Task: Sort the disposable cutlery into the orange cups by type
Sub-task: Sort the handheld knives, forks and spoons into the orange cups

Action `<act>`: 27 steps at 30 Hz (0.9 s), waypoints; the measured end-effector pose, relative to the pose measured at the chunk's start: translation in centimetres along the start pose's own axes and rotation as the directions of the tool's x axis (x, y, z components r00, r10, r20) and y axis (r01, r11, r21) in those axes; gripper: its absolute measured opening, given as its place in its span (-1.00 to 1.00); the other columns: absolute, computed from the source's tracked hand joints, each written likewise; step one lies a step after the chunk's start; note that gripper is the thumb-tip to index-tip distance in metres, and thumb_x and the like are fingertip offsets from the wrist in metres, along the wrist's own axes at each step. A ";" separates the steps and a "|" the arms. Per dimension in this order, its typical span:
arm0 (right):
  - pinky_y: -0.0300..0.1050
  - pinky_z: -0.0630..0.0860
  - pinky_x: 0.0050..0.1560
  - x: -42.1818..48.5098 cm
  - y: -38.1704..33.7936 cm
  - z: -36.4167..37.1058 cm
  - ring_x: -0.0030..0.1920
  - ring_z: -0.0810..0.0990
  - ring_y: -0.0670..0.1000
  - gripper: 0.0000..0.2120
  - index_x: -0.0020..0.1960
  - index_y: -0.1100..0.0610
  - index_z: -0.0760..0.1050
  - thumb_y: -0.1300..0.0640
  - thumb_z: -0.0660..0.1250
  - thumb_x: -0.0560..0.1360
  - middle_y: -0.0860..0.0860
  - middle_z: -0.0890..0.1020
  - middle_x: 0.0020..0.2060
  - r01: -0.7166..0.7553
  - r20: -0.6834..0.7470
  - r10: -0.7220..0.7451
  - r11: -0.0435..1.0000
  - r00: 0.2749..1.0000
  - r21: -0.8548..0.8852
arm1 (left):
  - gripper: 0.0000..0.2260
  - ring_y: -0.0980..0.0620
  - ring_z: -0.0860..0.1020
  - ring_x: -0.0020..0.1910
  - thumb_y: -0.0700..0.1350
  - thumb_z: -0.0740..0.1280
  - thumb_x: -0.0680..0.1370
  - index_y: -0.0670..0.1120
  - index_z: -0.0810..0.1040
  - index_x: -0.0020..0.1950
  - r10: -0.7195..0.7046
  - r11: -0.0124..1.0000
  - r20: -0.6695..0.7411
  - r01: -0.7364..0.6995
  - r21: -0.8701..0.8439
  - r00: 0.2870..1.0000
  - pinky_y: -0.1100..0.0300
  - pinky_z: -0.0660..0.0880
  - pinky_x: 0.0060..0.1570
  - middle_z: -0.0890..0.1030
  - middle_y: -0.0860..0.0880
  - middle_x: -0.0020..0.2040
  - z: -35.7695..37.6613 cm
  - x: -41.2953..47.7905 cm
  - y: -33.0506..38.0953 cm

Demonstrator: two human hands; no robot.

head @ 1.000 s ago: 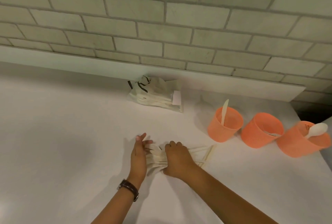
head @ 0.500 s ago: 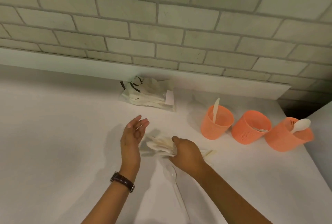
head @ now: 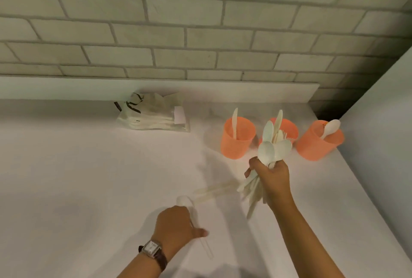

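Observation:
My right hand [head: 270,178] grips a bundle of white cutlery [head: 270,146], spoon heads up, raised just in front of the middle orange cup [head: 289,129]. The left orange cup [head: 237,141] holds one upright white knife. A spoon leans in the right orange cup [head: 317,141]. My left hand [head: 176,227] rests on the counter over a clear plastic spoon [head: 189,203], fingers closing around its handle. Two pale pieces of cutlery [head: 215,192] lie flat between my hands.
A plastic bag of cutlery [head: 153,115] lies against the white backsplash ledge under the brick wall. A white panel [head: 379,132] rises at the right, just past the right cup. The white counter [head: 78,177] stretches to the left.
My right hand has lifted the cutlery bundle off the counter and carried it right toward the cups. My left hand dropped down onto the clear spoon. The view shifted right.

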State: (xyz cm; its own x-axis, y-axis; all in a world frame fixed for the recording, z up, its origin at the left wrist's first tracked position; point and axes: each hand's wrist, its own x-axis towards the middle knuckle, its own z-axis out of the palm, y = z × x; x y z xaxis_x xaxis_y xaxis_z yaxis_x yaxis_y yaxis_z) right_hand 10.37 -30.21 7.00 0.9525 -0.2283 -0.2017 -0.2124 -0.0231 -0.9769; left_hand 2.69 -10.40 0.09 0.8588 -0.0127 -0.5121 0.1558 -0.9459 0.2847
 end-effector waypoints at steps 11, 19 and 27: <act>0.03 0.53 -0.22 -1.9 3.4 -4.0 -0.33 0.62 0.14 -0.88 -0.24 0.24 0.48 0.18 0.34 0.28 0.07 0.58 -0.41 -0.230 0.062 0.222 0.948 0.973 0.219 | -0.89 0.07 0.55 -0.26 -0.12 0.13 0.59 -0.01 0.43 -0.09 -0.072 0.949 -0.223 -0.003 -0.317 0.972 0.25 0.47 -0.30 0.55 0.02 -0.19 -0.9 2.2 -4.5; 0.05 0.51 -0.19 -2.7 4.0 -4.7 -0.32 0.58 0.12 -0.87 -0.16 0.23 0.53 0.20 0.36 0.31 0.17 0.69 -0.22 -0.248 0.095 0.233 0.944 0.968 0.217 | -0.66 0.09 0.50 0.04 -0.04 0.37 0.47 0.00 0.42 0.21 0.280 0.861 -0.352 -0.396 -0.320 0.893 0.32 0.42 0.04 0.39 0.05 0.13 0.4 5.0 2.9; -0.04 0.51 -0.30 -3.7 4.5 -4.4 -0.46 0.54 0.09 -0.85 -0.35 0.25 0.49 0.29 0.35 0.39 0.18 0.53 -0.46 -0.231 0.078 0.219 0.950 0.973 0.209 | -0.74 -0.06 0.49 0.16 -0.11 0.20 0.57 -0.14 0.41 0.24 0.247 0.958 -0.223 -0.203 0.201 0.943 0.16 0.41 0.10 0.49 -0.10 0.19 0.6 7.5 5.8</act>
State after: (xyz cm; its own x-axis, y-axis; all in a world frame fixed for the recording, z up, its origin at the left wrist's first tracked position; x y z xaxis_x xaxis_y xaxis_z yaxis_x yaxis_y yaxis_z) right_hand 4.94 -33.79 3.67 0.8967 -0.1516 -0.4158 -0.3762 0.2339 -0.8965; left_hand 9.78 -16.20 -2.55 0.9573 -0.1728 -0.2319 -0.1232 -0.9691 0.2136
